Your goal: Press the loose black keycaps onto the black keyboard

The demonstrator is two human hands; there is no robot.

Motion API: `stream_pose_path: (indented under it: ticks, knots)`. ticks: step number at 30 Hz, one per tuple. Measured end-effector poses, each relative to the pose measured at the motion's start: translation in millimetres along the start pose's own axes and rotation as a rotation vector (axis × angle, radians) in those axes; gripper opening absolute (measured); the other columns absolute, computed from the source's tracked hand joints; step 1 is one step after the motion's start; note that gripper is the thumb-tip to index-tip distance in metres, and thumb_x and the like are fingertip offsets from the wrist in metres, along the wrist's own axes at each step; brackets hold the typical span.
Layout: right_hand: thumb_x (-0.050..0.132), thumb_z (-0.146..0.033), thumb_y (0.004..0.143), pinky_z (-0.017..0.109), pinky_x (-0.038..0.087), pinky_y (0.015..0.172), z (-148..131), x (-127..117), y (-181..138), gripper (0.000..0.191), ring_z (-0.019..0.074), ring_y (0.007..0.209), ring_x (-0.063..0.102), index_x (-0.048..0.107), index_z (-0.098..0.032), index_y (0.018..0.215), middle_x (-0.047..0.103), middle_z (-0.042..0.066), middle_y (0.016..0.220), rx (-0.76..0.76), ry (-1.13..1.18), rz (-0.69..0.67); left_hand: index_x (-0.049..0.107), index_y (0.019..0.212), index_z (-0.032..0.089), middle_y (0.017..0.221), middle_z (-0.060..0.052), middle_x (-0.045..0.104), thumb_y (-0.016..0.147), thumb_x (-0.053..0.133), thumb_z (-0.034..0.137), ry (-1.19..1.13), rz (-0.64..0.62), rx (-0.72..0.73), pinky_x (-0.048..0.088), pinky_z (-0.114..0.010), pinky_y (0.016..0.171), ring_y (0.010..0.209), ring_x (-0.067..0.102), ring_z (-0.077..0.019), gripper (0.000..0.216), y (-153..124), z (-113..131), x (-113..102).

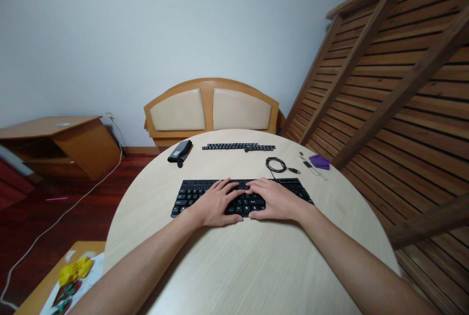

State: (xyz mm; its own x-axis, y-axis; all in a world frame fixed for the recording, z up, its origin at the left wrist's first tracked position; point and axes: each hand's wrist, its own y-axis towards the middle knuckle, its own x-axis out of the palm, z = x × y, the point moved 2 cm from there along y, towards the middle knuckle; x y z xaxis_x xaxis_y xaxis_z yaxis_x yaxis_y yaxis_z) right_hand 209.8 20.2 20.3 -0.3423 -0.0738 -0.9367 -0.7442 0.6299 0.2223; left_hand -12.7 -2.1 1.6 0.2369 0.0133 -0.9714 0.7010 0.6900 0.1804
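Observation:
A black keyboard (190,195) lies on the round pale wooden table (256,261) in front of me. My left hand (220,201) rests over its middle, fingers stretched out across the keys and thumb near the front edge. Just right of it, my right hand (273,199) lies over the keys with its fingers extended. Neither hand holds anything. The keys beneath both palms are hidden. From the keyboard's back edge runs a coiled black cable (275,163) ending in a USB plug (294,171).
Loose keycaps (234,146) stand in rows at the back. A folded dark cloth or pouch (180,151) sits back left. On the right are a purple cloth (319,161) and small slim tools (308,164). A slatted wooden frame (395,90) leans along the right side.

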Motion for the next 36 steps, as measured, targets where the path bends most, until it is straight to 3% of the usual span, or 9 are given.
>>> stream_pose_path:
  ticks: [7,11,13,16,21,27,30,36]
  knots:
    - [0.077,-0.051,0.073,0.045,0.043,0.103,1,-2,0,0.055,0.0307,0.116,0.058,0.066,-0.018,0.116,0.065,0.013,0.127,-0.057,-0.03,0.025,0.038,0.149,0.026,0.155,-0.012,0.04,0.084,0.061,0.062,0.02,0.006,-0.01,0.024,-0.059,0.118,0.146,0.029,-0.0387,0.077,-1,2,0]
    - [0.062,-0.047,0.09,0.04,0.046,0.094,7,-8,8,0.033,0.0252,0.103,0.063,0.068,-0.02,0.108,0.072,0.009,0.107,-0.057,-0.025,0.04,0.038,0.148,0.023,0.154,-0.013,0.04,0.084,0.06,0.061,0.037,0.001,-0.022,0.025,-0.059,0.117,0.146,0.028,-0.0396,0.078,-1,5,-1]
    - [0.053,-0.043,0.096,0.037,0.047,0.091,17,-10,16,0.029,0.0234,0.099,0.064,0.069,-0.02,0.104,0.073,0.008,0.101,0.006,-0.05,0.085,0.04,0.147,0.022,0.152,-0.014,0.042,0.084,0.06,0.061,0.045,-0.003,-0.026,0.026,-0.059,0.117,0.145,0.03,-0.04,0.077,0,7,-1]
    - [0.052,-0.035,0.097,0.035,0.047,0.09,41,-11,36,0.025,0.0228,0.102,0.065,0.066,-0.02,0.111,0.072,0.009,0.108,0.166,-0.117,0.134,0.043,0.145,0.02,0.15,-0.014,0.044,0.082,0.062,0.059,0.053,0.003,-0.023,0.027,-0.058,0.117,0.142,0.033,-0.0395,0.076,2,9,-3]
    - [0.051,-0.031,0.096,0.034,0.047,0.091,86,-10,80,0.038,0.0247,0.111,0.064,0.055,-0.023,0.133,0.068,0.009,0.125,0.414,-0.285,-0.013,0.042,0.145,0.022,0.15,-0.014,0.044,0.082,0.061,0.059,0.037,-0.002,-0.029,0.026,-0.059,0.117,0.142,0.033,-0.04,0.075,2,9,-5]
    - [0.053,-0.019,0.092,0.037,0.047,0.093,113,0,123,0.053,0.0289,0.114,0.064,0.046,-0.019,0.144,0.065,0.016,0.13,0.496,-0.346,-0.078,0.042,0.145,0.02,0.151,-0.015,0.043,0.082,0.061,0.061,0.021,-0.042,-0.048,0.025,-0.059,0.117,0.143,0.031,-0.04,0.077,2,9,-6]
    - [0.045,-0.013,0.094,0.038,0.048,0.091,118,6,136,0.053,0.0289,0.114,0.064,0.043,-0.02,0.147,0.064,0.017,0.131,0.52,-0.37,-0.094,0.041,0.146,0.021,0.152,-0.014,0.042,0.083,0.06,0.062,0.019,-0.043,-0.049,0.024,-0.06,0.118,0.144,0.03,-0.0401,0.077,2,9,-5]
    - [0.035,-0.01,0.098,0.038,0.048,0.092,123,10,147,0.042,0.0278,0.115,0.064,0.058,-0.015,0.132,0.063,0.022,0.127,0.546,-0.415,-0.115,0.041,0.146,0.023,0.152,-0.014,0.042,0.083,0.059,0.063,0.012,-0.018,-0.039,0.025,-0.059,0.118,0.144,0.03,-0.0397,0.077,0,7,-2]
